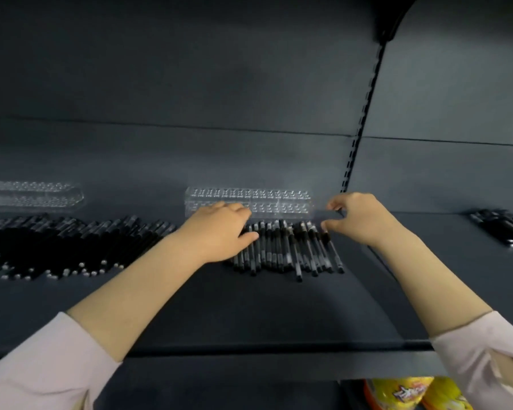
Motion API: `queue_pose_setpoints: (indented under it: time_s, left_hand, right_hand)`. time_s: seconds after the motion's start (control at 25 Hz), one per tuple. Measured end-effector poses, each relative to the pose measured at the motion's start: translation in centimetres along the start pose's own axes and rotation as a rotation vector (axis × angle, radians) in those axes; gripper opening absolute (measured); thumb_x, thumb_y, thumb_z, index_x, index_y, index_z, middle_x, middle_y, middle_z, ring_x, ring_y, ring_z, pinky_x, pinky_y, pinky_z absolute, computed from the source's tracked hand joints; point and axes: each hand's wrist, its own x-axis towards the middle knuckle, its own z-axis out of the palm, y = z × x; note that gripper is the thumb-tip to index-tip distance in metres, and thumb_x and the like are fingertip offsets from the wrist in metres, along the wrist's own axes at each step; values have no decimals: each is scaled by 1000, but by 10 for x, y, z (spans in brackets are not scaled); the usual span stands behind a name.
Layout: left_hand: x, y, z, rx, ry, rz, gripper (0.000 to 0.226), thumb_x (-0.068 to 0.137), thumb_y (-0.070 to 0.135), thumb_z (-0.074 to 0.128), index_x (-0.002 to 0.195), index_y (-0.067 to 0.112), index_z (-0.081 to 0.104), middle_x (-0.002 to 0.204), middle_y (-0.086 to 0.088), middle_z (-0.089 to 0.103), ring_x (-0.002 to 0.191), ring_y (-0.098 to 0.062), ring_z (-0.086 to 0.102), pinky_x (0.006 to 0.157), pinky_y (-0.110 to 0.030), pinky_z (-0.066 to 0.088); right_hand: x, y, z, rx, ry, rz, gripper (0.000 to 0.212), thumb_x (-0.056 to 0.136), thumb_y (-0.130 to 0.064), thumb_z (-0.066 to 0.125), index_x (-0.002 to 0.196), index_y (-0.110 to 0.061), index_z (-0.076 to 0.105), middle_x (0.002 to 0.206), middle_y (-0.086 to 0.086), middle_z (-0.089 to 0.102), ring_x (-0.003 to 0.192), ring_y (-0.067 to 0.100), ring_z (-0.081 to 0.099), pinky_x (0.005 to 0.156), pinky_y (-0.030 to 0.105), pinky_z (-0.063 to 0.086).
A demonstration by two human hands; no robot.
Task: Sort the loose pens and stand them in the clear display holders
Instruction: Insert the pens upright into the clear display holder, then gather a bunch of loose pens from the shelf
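Note:
A row of loose black pens (290,250) lies side by side on the dark shelf (249,315), just in front of a clear display holder (279,199) with rows of holes and no pens in it. My left hand (216,229) rests palm down on the left end of the row, its fingers lying over the pen tops. My right hand (359,217) hovers at the right end, thumb and fingers spread in a loose curve, with nothing between them that I can see.
A bigger heap of black pens (60,247) lies at the left, with a second clear holder (33,193) behind it. More dark pens (504,229) lie at the far right. A slotted upright (359,125) splits the back wall. Yellow packets (409,393) sit on the shelf below.

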Motion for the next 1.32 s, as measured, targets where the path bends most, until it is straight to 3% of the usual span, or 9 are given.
queue_pose_setpoints:
  time_s: [0.16,0.28,0.4,0.52,0.8,1.04,1.2,1.32]
  left_hand:
    - [34,56,-21,-28,76,39,61,98,57,34,145,18,39,152,-1,39,138,-25,37,112,-43,33]
    - [64,118,-21,-40,128,37,57,95,59,38,134,19,50,136,1,53,126,-24,49,100,-43,45]
    - [102,196,-15,-69,143,32,55,94,60,39,129,20,53,129,3,57,120,-23,52,93,-42,47]
    - [139,273,-5,-75,135,62,55,95,59,39,129,18,53,130,2,57,119,-23,52,92,-40,46]
    - [219,414,18,-64,26,86,52,96,54,42,129,14,52,129,-2,56,119,-25,50,95,-41,44]
    - [269,467,35,-227,-24,47,55,97,53,41,131,10,48,129,-7,55,121,-28,48,96,-41,46]
    - [306,487,41,-419,17,-76,71,93,64,40,134,7,47,135,-9,54,127,-29,44,98,-40,43]
    - [330,503,48,-426,53,-167,79,87,71,43,133,6,48,134,-10,52,126,-31,42,99,-38,38]
  right_hand:
    - [-11,61,-29,10,70,84,41,81,-37,72,117,-18,63,123,2,63,112,24,57,94,36,47]
    - [-24,129,-45,2,93,145,41,81,-35,73,116,-16,65,121,2,64,113,24,57,95,35,46]
    - [-32,210,-64,-17,93,187,41,80,-33,74,116,-15,65,119,4,65,111,25,58,93,33,45]
    - [-35,291,-83,-28,80,197,42,79,-32,75,117,-16,64,117,4,66,108,25,59,87,29,43]
    - [-27,440,-105,20,5,143,41,80,-35,74,116,-19,64,122,2,63,115,24,54,95,34,43]
    - [-12,508,-111,103,-101,134,48,83,-39,70,127,-23,57,137,1,51,129,22,43,102,30,33]
    - [-5,526,-105,196,-235,69,52,84,-44,67,132,-34,49,138,-2,41,125,15,42,103,26,33]
    - [1,534,-102,236,-261,42,51,80,-48,68,127,-40,50,132,-7,38,117,11,42,103,28,34]
